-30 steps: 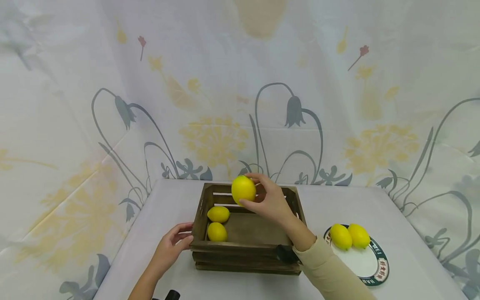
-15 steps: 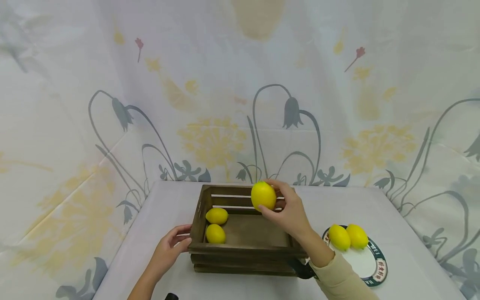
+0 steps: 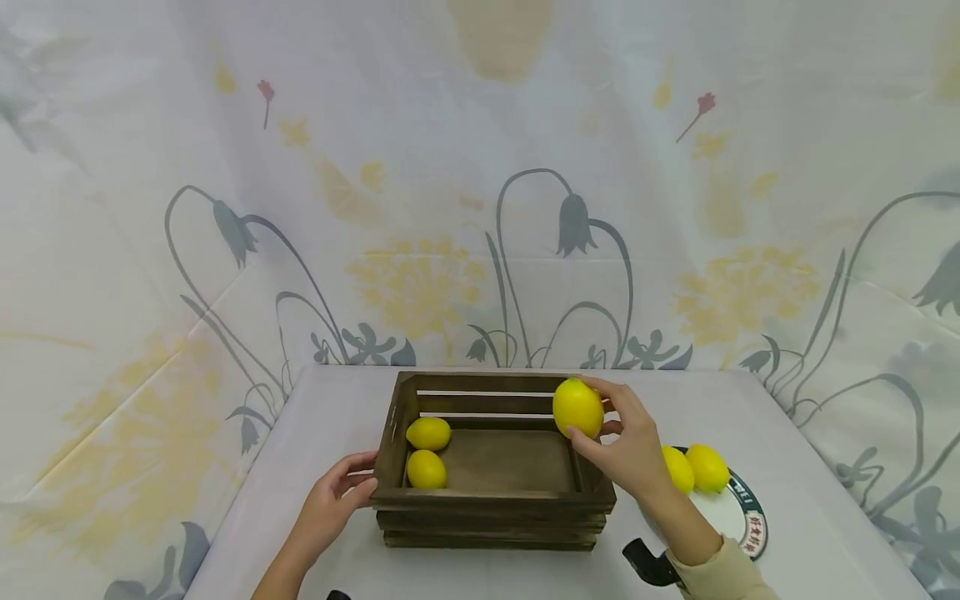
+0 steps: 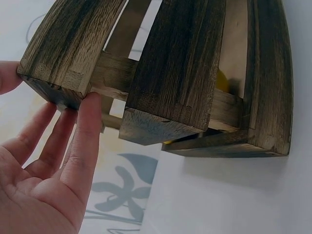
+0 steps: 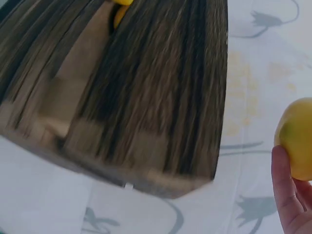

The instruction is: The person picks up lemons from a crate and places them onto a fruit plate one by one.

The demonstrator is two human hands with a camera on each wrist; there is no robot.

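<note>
A dark brown slatted wooden crate [image 3: 495,503] stands on the white table. Two yellow lemons, a rear lemon [image 3: 428,434] and a front lemon [image 3: 426,470], lie inside along its left wall. With thumb and fingers, my left hand [image 3: 330,507] grips the crate's top slat at the front left corner; the left wrist view shows the fingers [image 4: 82,141] against that slat. A third lemon [image 3: 577,408] is held up by my right hand [image 3: 628,442], above the crate's right side wall. Only part of this lemon shows in the right wrist view.
Right of the crate lies a white plate [image 3: 720,517] with a dark green patterned rim, partly hidden by my right forearm. Two more lemons [image 3: 707,468] rest on it. A flower-printed cloth [image 3: 450,208] hangs behind the table.
My right hand has carried its lemon rightward, from over the middle of the crate to its right side. My left hand keeps its hold on the crate. The head view has shifted slightly.
</note>
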